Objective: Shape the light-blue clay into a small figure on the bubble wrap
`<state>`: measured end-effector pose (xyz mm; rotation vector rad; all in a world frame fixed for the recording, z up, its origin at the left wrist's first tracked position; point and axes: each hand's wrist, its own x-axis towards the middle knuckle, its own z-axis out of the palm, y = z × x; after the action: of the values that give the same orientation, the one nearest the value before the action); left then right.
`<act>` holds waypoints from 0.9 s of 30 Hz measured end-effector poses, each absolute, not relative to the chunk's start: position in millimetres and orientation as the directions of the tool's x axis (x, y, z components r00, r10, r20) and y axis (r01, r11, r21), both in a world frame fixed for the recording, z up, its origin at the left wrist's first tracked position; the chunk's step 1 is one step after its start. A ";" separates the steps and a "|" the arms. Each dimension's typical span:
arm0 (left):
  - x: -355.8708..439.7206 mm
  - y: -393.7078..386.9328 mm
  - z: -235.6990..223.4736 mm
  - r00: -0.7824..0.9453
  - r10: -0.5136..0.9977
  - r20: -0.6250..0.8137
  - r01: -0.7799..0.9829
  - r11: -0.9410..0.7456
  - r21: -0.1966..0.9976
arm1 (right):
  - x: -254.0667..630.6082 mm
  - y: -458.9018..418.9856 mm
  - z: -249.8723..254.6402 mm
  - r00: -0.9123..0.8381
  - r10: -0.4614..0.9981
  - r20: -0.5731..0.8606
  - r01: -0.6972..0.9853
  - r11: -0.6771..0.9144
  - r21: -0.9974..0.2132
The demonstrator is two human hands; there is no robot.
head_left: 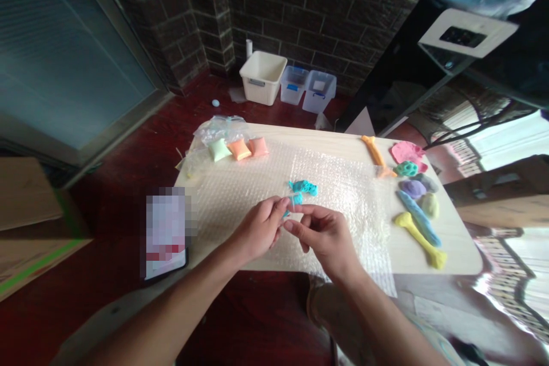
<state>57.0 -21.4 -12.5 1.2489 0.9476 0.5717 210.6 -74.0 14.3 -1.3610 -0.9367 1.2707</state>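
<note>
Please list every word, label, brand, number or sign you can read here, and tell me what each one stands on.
No text can be read anywhere in this picture.
Screen beside the table: too blurred to read.
Dark panel in the white frame: any marks are too small to read.
Green packet, orange packet and pink packet: no writing can be made out.

Cream basket (261, 91) beside two clear bins (316, 102), dark brick wall (285, 0)
</note>
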 end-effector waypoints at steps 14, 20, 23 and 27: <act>55.8 -19.0 2.0 0.478 0.868 -0.133 0.159 0.063 0.985 | 218.5 -70.8 18.5 -0.121 0.906 -0.406 -0.533 -0.404 -0.743; 48.5 -9.8 -1.4 0.422 0.903 -0.081 0.024 0.078 0.997 | 226.1 -63.0 11.9 0.081 0.892 -0.445 -0.451 -0.365 -0.814; 42.6 -10.3 2.2 0.376 0.926 -0.018 0.191 -0.059 0.980 | 227.2 -63.1 7.9 0.106 0.889 -0.445 -0.348 -0.386 -0.854; 40.4 -10.6 7.5 0.341 0.937 0.075 0.361 -0.204 0.910 | 219.9 -65.1 6.0 0.194 0.924 -0.328 -0.267 -0.272 -0.924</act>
<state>40.4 -10.6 7.5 1.7458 1.1599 0.8431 219.9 -65.1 6.0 -1.3473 -0.6964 1.3480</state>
